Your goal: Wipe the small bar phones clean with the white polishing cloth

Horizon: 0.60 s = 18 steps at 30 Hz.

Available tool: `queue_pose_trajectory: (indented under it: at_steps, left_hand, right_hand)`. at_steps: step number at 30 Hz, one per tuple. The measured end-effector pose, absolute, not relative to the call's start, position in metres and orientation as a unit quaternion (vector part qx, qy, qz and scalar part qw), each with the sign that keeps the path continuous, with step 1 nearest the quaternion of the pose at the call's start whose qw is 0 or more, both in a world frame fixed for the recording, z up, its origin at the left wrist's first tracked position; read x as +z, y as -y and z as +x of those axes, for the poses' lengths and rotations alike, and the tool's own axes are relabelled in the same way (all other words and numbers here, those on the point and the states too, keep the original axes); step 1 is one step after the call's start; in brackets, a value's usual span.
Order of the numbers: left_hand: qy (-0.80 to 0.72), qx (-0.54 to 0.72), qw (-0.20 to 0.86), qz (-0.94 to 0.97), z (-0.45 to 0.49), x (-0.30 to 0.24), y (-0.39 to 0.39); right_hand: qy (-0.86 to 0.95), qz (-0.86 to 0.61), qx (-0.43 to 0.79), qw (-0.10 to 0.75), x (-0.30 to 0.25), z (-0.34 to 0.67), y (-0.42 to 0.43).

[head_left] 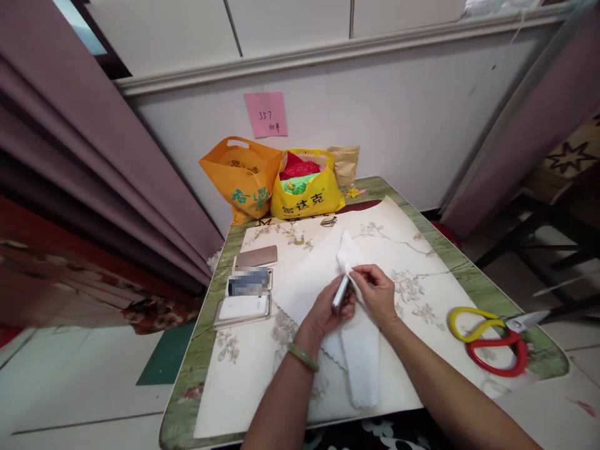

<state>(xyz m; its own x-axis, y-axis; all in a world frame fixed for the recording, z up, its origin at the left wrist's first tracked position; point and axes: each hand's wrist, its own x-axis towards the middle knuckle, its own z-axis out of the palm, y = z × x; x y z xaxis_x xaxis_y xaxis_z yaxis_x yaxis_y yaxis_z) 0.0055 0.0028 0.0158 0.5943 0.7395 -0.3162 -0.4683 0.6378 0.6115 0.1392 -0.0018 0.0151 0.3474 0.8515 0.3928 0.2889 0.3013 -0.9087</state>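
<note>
My left hand (pixel 325 312) is closed around a slim, shiny silvery object (pixel 340 296), held at a slant; its exact kind does not show. Right beside it, my right hand (pixel 379 294) pinches a gathered part of a white cloth (pixel 360 362) at the object's upper end. The cloth has a wavy cut edge. One narrow flap hangs toward me, while a wider part lies flat to the left and a peak points away. Some of the fingertips and the pinched part are hidden by the folds.
Large scissors (pixel 490 337) with yellow and red handles lie at right. Several phones (pixel 244 307) are at left. A small bottle (pixel 299 235) and small snips (pixel 329 221) lie farther back, before an orange bag (pixel 248 181) and a yellow bag (pixel 307 200). A flowered sheet (pixel 253 387) covers the table.
</note>
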Motion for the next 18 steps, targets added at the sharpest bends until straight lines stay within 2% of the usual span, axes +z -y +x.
queue_pose_trajectory:
  at_steps: [7,15,18]
  left_hand:
    - [-0.296,0.387,0.854,0.185,0.009,0.004,-0.005]
    - [-0.263,0.317,0.881,0.235,0.003,0.017,-0.003]
    - [-0.269,0.319,0.880,0.226,0.004,0.013,-0.002]
  right_hand:
    - [0.653,-0.439,0.236,0.570,0.023,0.135,0.013]
    - [0.551,-0.549,0.184,0.601,0.023,0.143,0.004]
    - [0.560,-0.541,0.191,0.597,0.023,0.138,0.008]
